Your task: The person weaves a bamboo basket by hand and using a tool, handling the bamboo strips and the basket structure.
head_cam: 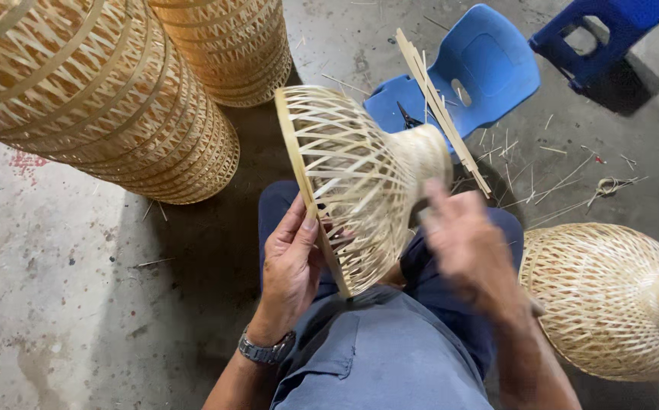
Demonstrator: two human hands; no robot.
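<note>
Across the grey concrete floor (56,304), finished work is piling up: two tall stacks of pale woven bamboo shades (109,99) are standing at ten and eleven o'clock, and another rounded bamboo lattice shade (610,296) is lying at four o'clock beside the seated person's knee. On the lap, at centre, the bell-shaped open-weave bamboo shade (360,182) is resting on its side, body and rim looking fully woven, while loose bamboo strips (439,106) are sticking out past its narrow neck toward one o'clock, so that end seems unfinished. The left hand (291,266) is pinching the wide rim, thumb on top. The right hand (470,243) is blurring near the neck; I cannot tell its grip.
</note>
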